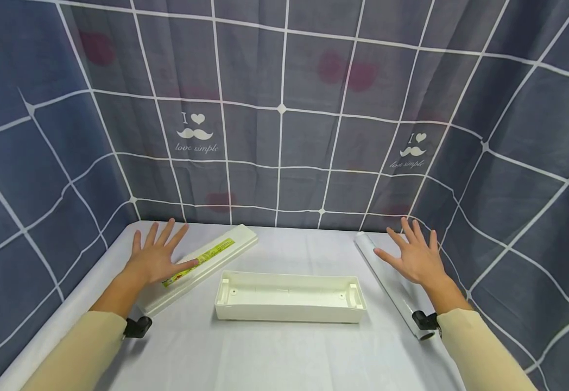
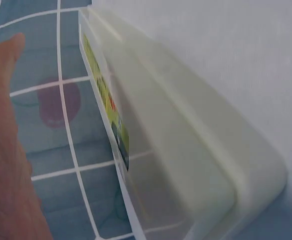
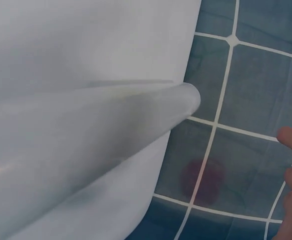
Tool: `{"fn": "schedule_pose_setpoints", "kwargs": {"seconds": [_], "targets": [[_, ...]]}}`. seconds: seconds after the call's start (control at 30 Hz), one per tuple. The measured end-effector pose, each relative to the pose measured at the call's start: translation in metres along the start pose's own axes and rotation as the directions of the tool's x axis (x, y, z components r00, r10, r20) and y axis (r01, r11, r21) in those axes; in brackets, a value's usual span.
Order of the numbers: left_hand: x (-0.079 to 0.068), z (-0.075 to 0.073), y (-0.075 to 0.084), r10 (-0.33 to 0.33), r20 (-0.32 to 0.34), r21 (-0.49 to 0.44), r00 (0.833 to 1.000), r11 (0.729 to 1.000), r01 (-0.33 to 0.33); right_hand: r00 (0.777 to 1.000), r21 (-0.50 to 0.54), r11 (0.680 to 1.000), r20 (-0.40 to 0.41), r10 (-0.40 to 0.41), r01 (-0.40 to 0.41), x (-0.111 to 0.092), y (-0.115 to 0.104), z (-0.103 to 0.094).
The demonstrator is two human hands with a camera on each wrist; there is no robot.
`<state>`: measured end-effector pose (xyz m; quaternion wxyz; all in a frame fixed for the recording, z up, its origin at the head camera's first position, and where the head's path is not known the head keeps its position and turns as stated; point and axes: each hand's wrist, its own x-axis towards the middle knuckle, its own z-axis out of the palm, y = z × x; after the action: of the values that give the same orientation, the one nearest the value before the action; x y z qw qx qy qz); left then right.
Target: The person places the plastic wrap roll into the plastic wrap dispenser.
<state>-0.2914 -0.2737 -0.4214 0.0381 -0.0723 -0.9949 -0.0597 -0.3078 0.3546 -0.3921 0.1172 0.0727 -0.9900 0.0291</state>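
My left hand, fingers spread, hovers over the left part of a long cream lid with a yellow-green label. That lid lies slantwise and fills much of the left wrist view. On the right, my right hand is spread out above and beside a white roll with a hollow end, seen close in the right wrist view. Between the hands an open cream rectangular box faces up, with small holders inside at both ends. Neither hand grips anything.
A white cloth covers the table. Dark grey-blue curtains with white grid lines stand along the back and both sides. A black wrist strap mount sits at the left wrist, another at the right.
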Motion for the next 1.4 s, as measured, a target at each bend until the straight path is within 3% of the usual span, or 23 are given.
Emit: {"fn": "schedule_pose_setpoints", "kwargs": {"seconds": [0.53,0.83,1.23,1.4], "targets": [[-0.02,0.014,0.033,0.081,-0.08,-0.091,0.993,0.992,-0.088,1.0,0.033,0.999,-0.001,-0.021,0.021,-0.031,0.002,0.016],[-0.029,0.025,0.048,0.119,-0.124,-0.146,0.985,0.98,-0.137,0.999,0.054,0.998,-0.049,-0.015,0.018,-0.047,-0.001,0.03],[-0.042,0.04,0.062,0.133,-0.176,-0.29,0.975,0.94,-0.181,0.998,0.131,0.991,-0.055,0.018,-0.01,-0.069,0.002,0.04],[-0.046,0.043,0.069,0.145,-0.198,-0.357,0.969,0.91,-0.209,0.998,0.188,0.982,-0.064,0.027,-0.015,-0.076,0.004,0.044]]}}
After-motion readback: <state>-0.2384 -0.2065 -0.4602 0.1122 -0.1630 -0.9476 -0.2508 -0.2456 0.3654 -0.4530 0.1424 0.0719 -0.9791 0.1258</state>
